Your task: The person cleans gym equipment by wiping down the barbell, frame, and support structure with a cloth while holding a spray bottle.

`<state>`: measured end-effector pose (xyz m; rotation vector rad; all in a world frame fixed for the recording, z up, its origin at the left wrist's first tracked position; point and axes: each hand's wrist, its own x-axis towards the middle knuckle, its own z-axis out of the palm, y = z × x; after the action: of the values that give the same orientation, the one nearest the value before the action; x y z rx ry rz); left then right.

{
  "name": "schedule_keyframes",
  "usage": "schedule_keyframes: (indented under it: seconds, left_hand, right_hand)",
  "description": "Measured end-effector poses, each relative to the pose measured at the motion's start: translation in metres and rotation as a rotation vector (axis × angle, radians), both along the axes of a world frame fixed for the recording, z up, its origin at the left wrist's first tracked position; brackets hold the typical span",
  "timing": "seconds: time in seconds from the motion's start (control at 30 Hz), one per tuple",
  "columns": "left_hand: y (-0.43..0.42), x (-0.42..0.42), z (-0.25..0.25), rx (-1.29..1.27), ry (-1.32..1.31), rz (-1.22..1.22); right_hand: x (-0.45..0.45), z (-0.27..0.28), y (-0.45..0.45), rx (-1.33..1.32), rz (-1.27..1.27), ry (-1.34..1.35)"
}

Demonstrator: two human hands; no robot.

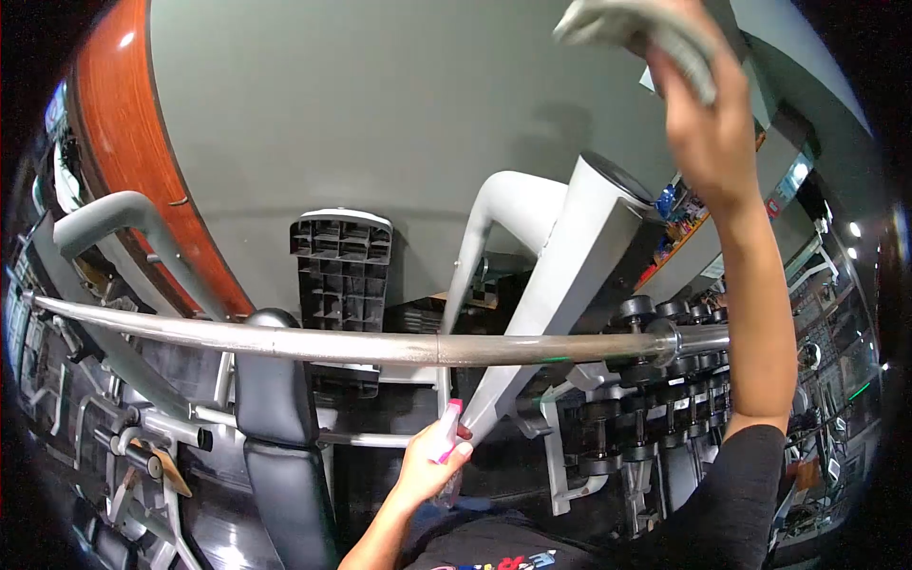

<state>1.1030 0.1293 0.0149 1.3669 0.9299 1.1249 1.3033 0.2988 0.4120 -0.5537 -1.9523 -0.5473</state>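
Note:
A pink and white spray bottle (448,433) is in my left hand (424,469), low at the centre, below a long metal barbell (380,347) that crosses the view. My right hand (712,133) is raised at the upper right, its fingers closed round a folded grey cloth (636,28). The cloth is in front of the grey wall (380,104), above the top of a thick white rack post (570,256). Whether the cloth touches the wall I cannot tell.
A black padded bench (275,408) stands left of centre. Behind the bar, a black plastic step (342,275) leans on the wall. Racks of dumbbells (636,418) are at the right. A grey machine frame (123,214) and a wooden panel (123,114) are at the left.

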Motion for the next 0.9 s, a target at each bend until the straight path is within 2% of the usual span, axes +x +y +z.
schedule_keyframes:
  seconds: [0.07,0.13,0.23,0.33,0.4,0.47,0.53,0.57,0.6,0.67,0.7,0.73,0.8,0.9]
  left_hand:
    - [0.004,0.002,0.000,-0.098,-0.114,0.011]
    - [0.013,-0.001,-0.008,-0.089,-0.115,-0.019]
    - [0.030,-0.007,-0.013,-0.106,-0.103,-0.075]
    - [0.051,-0.011,0.005,-0.142,-0.143,-0.047]
    - [0.065,-0.018,0.003,-0.207,-0.127,-0.147]
    - [0.075,-0.024,0.013,-0.242,-0.207,-0.128]
    - [0.087,-0.036,0.008,-0.167,-0.191,-0.255]
    - [0.097,-0.042,0.034,-0.128,0.014,-0.244]
    - [0.107,-0.046,0.034,-0.138,0.021,-0.261]
    - [0.127,-0.050,0.030,-0.454,-0.059,-0.352]
    - [0.139,-0.048,0.038,-0.424,0.129,-0.376]
    - [0.143,-0.050,0.033,-0.426,0.142,-0.402]
    - [0.151,-0.051,0.016,-0.134,-0.266,-0.425]
    - [0.179,-0.048,0.018,0.010,-0.181,-0.449]
  right_hand:
    - [-0.006,-0.021,-0.020,-0.126,-0.118,-0.621]
    - [0.001,-0.041,-0.036,-0.502,-0.326,-1.125]
    - [-0.006,-0.047,-0.040,-0.402,-0.484,-1.140]
    - [-0.017,-0.053,-0.043,-0.366,-0.643,-1.199]
    - [-0.029,-0.056,-0.050,-0.374,-0.727,-1.225]
    - [-0.033,-0.066,-0.048,-0.389,-0.817,-1.169]
    - [-0.039,-0.075,-0.041,-0.413,-0.855,-1.176]
    - [-0.042,-0.078,-0.036,-0.384,-0.865,-1.161]
    - [-0.046,-0.083,-0.030,-0.358,-0.874,-1.141]
    - [-0.048,-0.096,-0.017,-0.328,-0.900,-1.157]
    - [-0.052,-0.101,-0.011,-0.324,-0.937,-1.163]
    - [-0.054,-0.106,-0.005,-0.322,-0.979,-1.169]
    - [-0.052,-0.116,0.009,-0.320,-1.017,-1.164]
    - [-0.051,-0.136,0.032,-0.349,-1.001,-1.223]
